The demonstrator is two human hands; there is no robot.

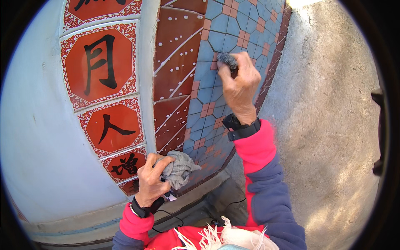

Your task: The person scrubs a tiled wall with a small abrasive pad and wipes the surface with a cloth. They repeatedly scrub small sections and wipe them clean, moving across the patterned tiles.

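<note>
My right hand (240, 84) grips a small dark grey scouring pad (227, 60), which is at the blue and pink mosaic tiles (215, 42) of the wall. Lower down, my left hand (153, 178) holds a bunched grey cloth (178, 169) near the foot of the brown tile strip (178, 53). Black straps circle both wrists. To the left of the brown strip runs a column of red and white tiles (100, 65) painted with black characters.
A pale smooth wall (47, 125) fills the left side. Rough concrete (325, 103) lies to the right. Along the wall's base runs a ledge (200, 190), with a thin black cable (236, 202) below it. White scarf fringe (212, 236) hangs at my chest.
</note>
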